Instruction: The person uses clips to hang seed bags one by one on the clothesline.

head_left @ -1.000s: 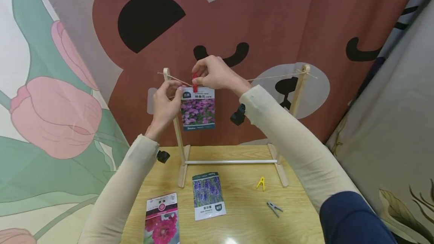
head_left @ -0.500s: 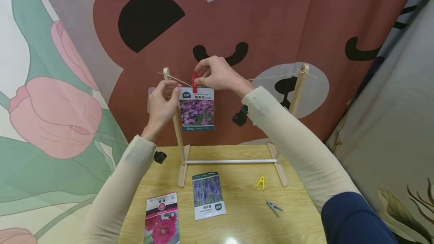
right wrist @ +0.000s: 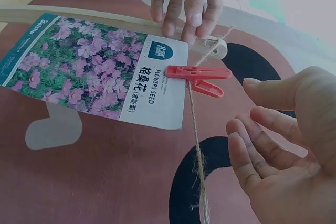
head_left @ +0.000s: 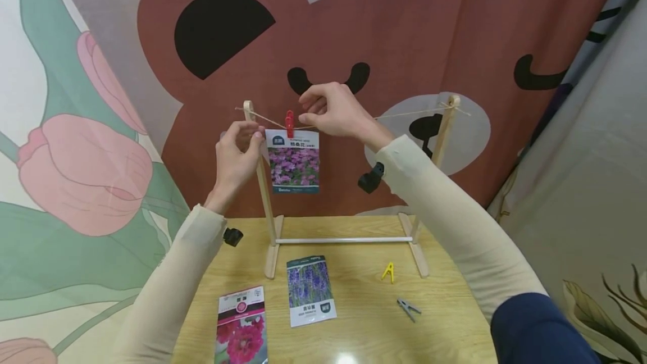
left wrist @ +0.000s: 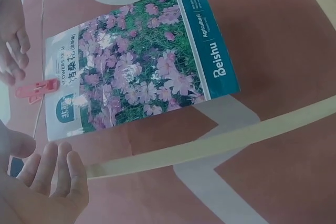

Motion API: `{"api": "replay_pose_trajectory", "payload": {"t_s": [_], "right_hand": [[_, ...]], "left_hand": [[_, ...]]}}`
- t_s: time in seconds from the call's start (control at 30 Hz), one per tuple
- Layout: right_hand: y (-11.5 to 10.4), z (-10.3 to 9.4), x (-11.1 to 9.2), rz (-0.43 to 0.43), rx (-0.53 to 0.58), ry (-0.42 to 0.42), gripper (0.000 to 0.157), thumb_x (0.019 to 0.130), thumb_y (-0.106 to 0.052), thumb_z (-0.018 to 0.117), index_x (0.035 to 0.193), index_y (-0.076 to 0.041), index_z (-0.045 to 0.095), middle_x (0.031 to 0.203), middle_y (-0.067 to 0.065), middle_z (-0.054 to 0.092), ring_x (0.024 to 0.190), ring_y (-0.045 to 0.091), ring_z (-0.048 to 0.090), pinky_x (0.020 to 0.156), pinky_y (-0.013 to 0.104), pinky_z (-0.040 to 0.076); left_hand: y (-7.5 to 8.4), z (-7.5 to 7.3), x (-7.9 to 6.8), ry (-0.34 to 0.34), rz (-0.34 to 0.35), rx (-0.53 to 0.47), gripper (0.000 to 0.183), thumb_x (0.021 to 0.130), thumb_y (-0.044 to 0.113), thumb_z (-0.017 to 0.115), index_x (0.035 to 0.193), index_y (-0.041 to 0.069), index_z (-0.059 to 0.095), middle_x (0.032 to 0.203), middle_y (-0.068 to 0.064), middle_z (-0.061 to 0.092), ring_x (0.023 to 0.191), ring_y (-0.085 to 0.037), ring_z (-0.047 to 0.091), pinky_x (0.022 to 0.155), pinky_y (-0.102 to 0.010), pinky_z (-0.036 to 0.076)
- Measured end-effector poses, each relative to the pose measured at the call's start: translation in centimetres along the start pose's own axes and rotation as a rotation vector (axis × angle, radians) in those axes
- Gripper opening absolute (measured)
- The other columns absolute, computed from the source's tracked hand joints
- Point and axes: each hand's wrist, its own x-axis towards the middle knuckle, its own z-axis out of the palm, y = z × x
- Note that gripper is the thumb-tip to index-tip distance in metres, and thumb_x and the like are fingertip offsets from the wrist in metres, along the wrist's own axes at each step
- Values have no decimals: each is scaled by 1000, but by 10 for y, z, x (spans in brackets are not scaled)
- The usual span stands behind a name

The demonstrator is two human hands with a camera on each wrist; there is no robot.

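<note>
A seed packet with pink flowers [head_left: 294, 163] hangs from the twine [right wrist: 195, 129], held at its top edge by a red clothespin [right wrist: 199, 77]. My right hand [head_left: 337, 110] is just right of the clothespin, its fingers loosely bent and apart from it. Beside the packet's upper left corner is my left hand [head_left: 236, 150]; in the left wrist view its relaxed fingers [left wrist: 63, 171] hold nothing. A purple-flower seed packet [head_left: 310, 291] and a magenta-flower packet [head_left: 241, 327] lie on the table.
The twine runs between two wooden posts [head_left: 443, 133] of a stand with a white crossbar [head_left: 343, 240]. A yellow clothespin [head_left: 388, 273] and a grey clothespin [head_left: 408, 309] lie at the table's right. A printed bear curtain [head_left: 404, 27] hangs behind.
My right hand has let go of the red clothespin and moved right. My left hand has shifted slightly left, away from the packet's corner. The packet now hangs by the clothespin.
</note>
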Motion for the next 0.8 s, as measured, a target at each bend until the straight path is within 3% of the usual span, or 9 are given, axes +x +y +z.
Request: {"api": "replay_pose_trajectory", "payload": {"t_s": [0.47,0.57,0.8], "right_hand": [[3,-5,-25,-16,22,13,32,101,-24,76,128,-8,73,116,8,74,103,19,69,96,36,57],[5,-5,-31,-26,23,25,30,101,-24,77,127,-9,73,115,7,74,102,19,70,96,37,58],[13,-5,-49,-42,20,39,30,100,-23,78,127,-10,74,115,5,75,98,17,69,90,38,59]], "left_hand": [[3,-15,-9,-9,13,23,24,108,17,63,128,4,68,124,-14,76,105,-23,73,80,-21,50],[3,-19,-13,-19,1,32,25,108,19,63,128,6,68,124,-12,76,106,-24,74,86,-25,53],[2,-28,-23,-48,-28,39,26,109,20,62,130,6,67,127,-10,74,112,-26,74,97,-47,59]]}}
